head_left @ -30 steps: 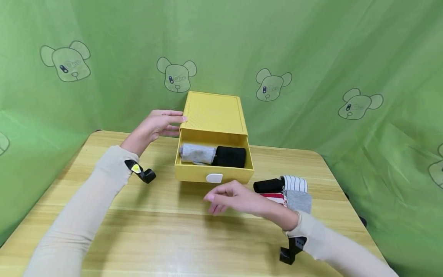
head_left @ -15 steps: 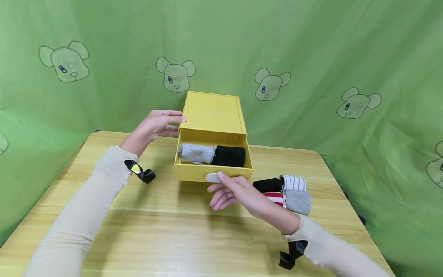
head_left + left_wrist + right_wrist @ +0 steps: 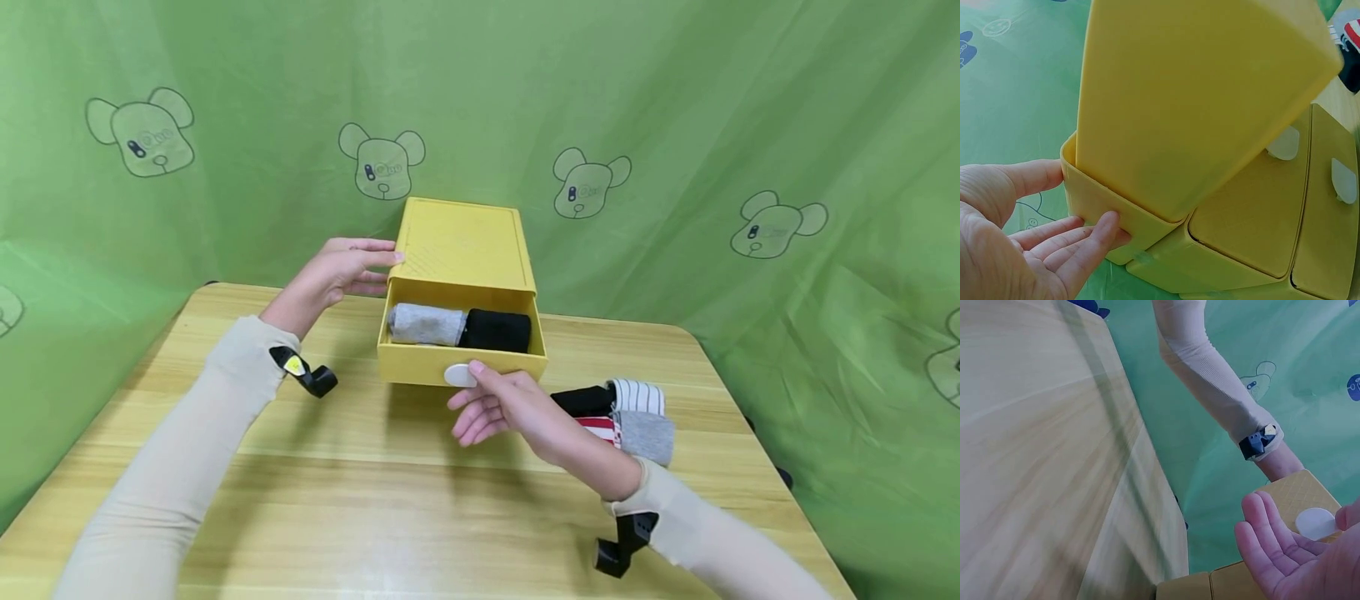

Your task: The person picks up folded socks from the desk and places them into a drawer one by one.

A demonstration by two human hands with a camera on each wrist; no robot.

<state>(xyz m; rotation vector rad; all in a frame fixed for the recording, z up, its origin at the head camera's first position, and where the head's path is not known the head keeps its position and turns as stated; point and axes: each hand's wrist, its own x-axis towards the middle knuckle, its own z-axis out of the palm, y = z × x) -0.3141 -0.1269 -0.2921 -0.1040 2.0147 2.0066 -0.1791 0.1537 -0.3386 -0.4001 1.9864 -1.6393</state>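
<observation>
A yellow drawer unit (image 3: 465,242) stands at the back of the table, its top drawer (image 3: 420,365) pulled partway out. Inside lie a rolled grey cloth item (image 3: 426,323) and a rolled black one (image 3: 495,331). At the unit's left side, my left hand (image 3: 337,267) rests with fairly straight fingers against the casing; the left wrist view shows fingertips on the yellow wall. My right hand (image 3: 517,412) is at the drawer front. Its thumb touches the edge of the round white tab (image 3: 459,376), while the other fingers extend loosely below, holding nothing.
Right of the unit, several rolled cloth pieces lie on the table (image 3: 337,500): black (image 3: 582,401), white striped (image 3: 637,397), red-and-white striped (image 3: 597,427) and grey (image 3: 647,437). Lower drawers (image 3: 1254,219) with pale tabs sit beneath the open one. A green curtain (image 3: 480,83) hangs behind.
My right hand has moved up to the drawer front, fingers loosening and thumb reaching the tab. The drawer has slid slightly inward. My left hand has stayed in place.
</observation>
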